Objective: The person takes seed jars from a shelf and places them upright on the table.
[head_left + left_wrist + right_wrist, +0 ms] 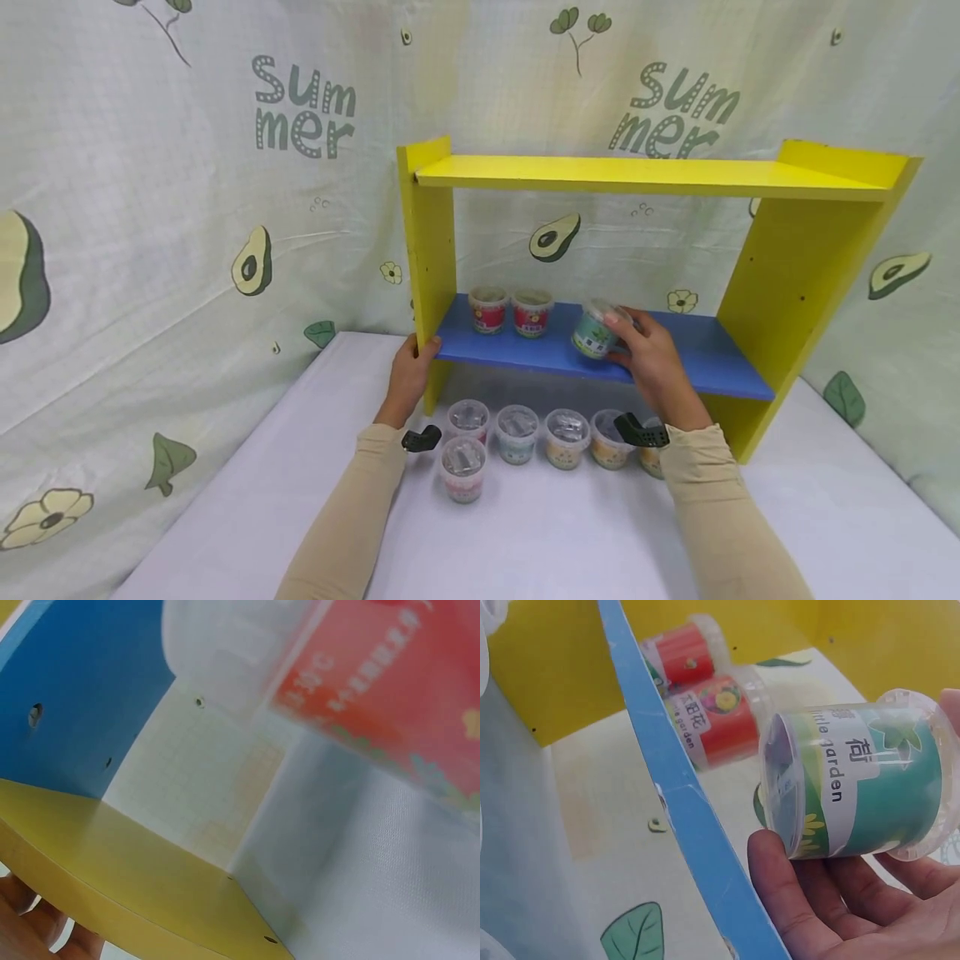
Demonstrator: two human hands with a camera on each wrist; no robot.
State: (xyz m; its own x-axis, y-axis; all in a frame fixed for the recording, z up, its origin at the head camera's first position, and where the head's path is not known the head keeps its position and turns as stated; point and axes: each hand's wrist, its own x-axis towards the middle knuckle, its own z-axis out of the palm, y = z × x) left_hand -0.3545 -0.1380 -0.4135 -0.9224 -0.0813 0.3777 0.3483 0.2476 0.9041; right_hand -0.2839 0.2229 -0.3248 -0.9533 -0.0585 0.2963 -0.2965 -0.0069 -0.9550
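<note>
My right hand (652, 354) grips a clear plastic cup (594, 329) with a green "little garden" label, tilted over the blue middle board (555, 354) of a yellow shelf (645, 175). In the right wrist view, the fingers (855, 892) curl along the underside of this green-labelled cup (870, 780). Two red-labelled cups (531, 315) stand side by side on the blue board, left of the held one. At the shelf's left side panel (431, 267), my left hand (407, 375) holds the front edge, thumb by the blue board and fingers around the outside.
On the white table (555, 533), several more lidded cups (566, 437) stand in a row under and before the blue board. One pink-labelled cup (462, 471) sits nearer, beside the left forearm. A cloth with avocado prints (555, 237) hangs behind the shelf.
</note>
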